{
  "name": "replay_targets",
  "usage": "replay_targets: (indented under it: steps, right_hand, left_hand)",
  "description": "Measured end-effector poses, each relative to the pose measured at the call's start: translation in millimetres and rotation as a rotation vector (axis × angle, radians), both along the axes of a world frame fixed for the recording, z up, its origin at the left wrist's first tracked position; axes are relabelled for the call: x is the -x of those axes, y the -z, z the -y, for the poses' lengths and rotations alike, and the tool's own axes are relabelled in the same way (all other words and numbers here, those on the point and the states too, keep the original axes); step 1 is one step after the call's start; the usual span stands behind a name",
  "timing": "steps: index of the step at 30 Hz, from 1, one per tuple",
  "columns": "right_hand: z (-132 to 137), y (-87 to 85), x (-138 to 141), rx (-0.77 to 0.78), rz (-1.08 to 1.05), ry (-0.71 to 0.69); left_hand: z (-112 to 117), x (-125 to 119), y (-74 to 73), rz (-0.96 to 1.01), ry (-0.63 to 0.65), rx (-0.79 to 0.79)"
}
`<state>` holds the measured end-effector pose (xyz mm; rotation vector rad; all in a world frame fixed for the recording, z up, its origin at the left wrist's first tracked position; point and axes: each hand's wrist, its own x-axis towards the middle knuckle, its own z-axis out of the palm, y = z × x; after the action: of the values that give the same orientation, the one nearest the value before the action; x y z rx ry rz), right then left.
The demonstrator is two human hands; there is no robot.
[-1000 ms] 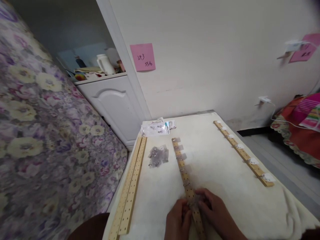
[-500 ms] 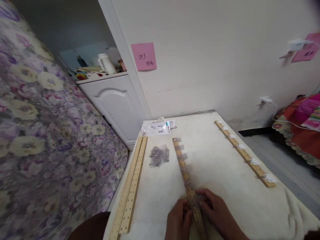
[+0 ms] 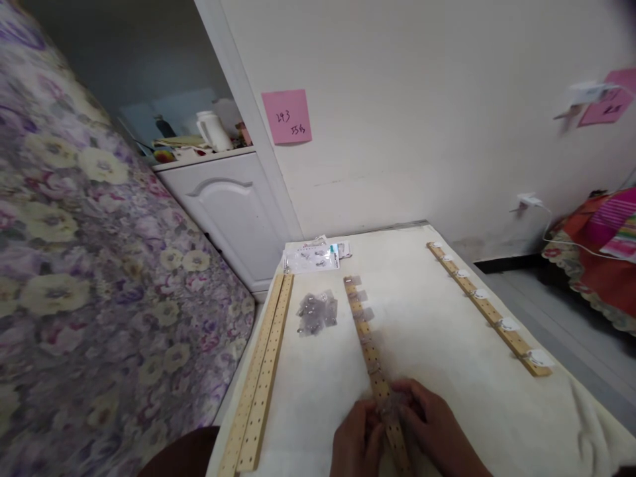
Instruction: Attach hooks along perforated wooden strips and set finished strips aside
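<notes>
A narrow wooden strip with holes runs lengthwise down the middle of the cloth-covered table. Several small clear plastic pieces sit along it, some sticking out to the right. At its near end, my left hand is closed, fingers curled against the strip's left edge. My right hand pinches from the right at another clear plastic piece lying across the strip. The fingertips partly hide this piece, and its fastening is too small to make out. Left of the strip lies a pile of small clear packets with tiny shiny bits.
Two more perforated wooden strips lie side by side along the left edge. Another strip on the right carries several white round tags. Flat plastic packaging lies at the back. A floral curtain hangs at left.
Both hands stay at the same spot on the strip, with only slight finger movement. The whole view has shifted down a little.
</notes>
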<state>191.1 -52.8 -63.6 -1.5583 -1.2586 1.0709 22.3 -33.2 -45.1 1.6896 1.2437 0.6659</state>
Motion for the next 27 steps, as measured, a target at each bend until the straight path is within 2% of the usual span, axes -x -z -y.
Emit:
replay_targets:
  steps: [9,18,27]
  right_hand:
    - [0.2,0.9,0.2,0.015,0.022,-0.007]
    - [-0.4,7.6,-1.4,0.018,0.033,-0.016]
    - [-1.5,4.4,-0.8,0.019,0.045,-0.021]
  left_hand:
    - [0.1,3.6,8.6,-0.038,0.012,-0.073]
    - [-1.4,4.7,13.6,-0.061,0.043,-0.078]
    - [-2.2,9.4,27.6,-0.09,0.056,-0.133]
